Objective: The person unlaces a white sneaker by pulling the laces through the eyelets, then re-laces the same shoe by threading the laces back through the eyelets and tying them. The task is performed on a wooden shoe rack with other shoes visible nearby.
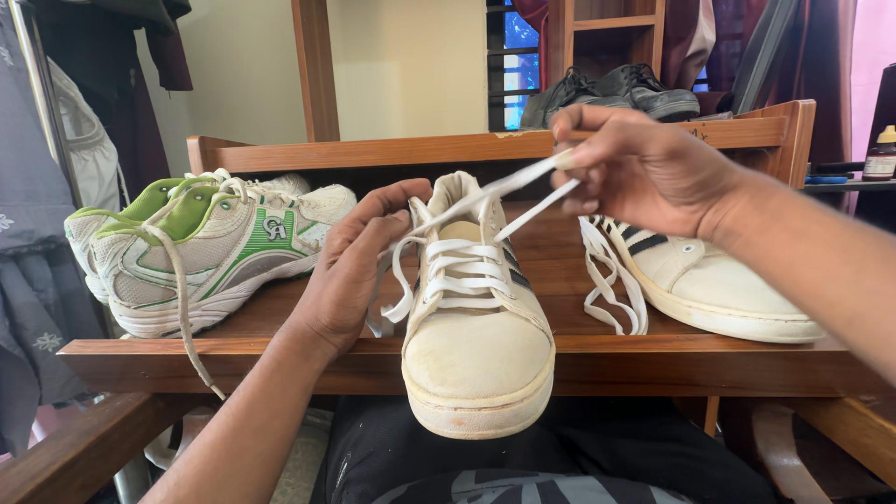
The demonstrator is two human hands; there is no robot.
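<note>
My right hand (644, 168) is pinched shut on the lace (509, 191): thumb and forefinger press together on its flat white ends, the other fingers curled loosely behind. The two strands run taut from that pinch down and to the left, into the top eyelets of the shoe (478, 345).

My left hand (359, 271) is half open, cupped against the shoe's side. The thumb and fingertips touch the collar near the top eyelets; the palm lies along the upper. It steadies rather than clamps, and a slack loop of lace hangs just below the fingers.

The shoe is cream with dark side stripes, upright, toe pointing at me and jutting over the front edge of the wooden shelf (607, 359). It sits between my two hands, below the pinch.

Its mate (709, 285) lies just to the right under my right wrist, laces loose. A white-and-green pair (215, 247) rests at the left, one lace dangling over the edge. Black shoes (607, 93) stand on the higher ledge behind.
</note>
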